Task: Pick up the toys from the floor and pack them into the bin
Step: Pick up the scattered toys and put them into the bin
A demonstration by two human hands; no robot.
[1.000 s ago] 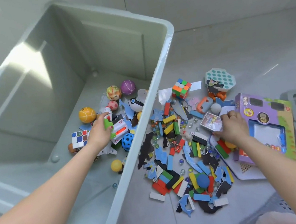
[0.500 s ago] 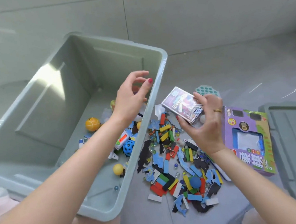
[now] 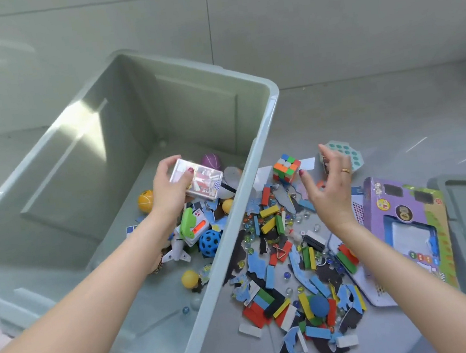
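- The small clear plastic card box [image 3: 200, 182] is in the left hand [image 3: 168, 190], thumb on the near edge and fingers curled over the far one, so that's a real grip. It hangs over the inside of the big pale green plastic bin [image 3: 264, 154], above the toys already in there.
- The box's long axis runs roughly from 10 to 4 o'clock, tilted down at the right end, and the bin floor is straight under it. Looks to me like letting go is all that's left for this one.
- Under and around it in the bin: a purple ball [image 3: 211, 161] at 12 o'clock from the box, an orange ball [image 3: 145, 201] at 9 o'clock, a blue holey ball [image 3: 210, 239] down at 6.
- The right hand [image 3: 331, 190] is empty, fingers spread loose, hovering over the floor pile outside the bin.
- That hand is way nearer the leftovers: the multicoloured puzzle cube [image 3: 286, 168] sits at about 10 o'clock from its palm, just beside the fingertips, so I'd guess that's the easy next grab.
- The purple cardboard game box [image 3: 402, 213] lies at 4 o'clock from the right hand, with coloured blocks and foam bits scattered below.
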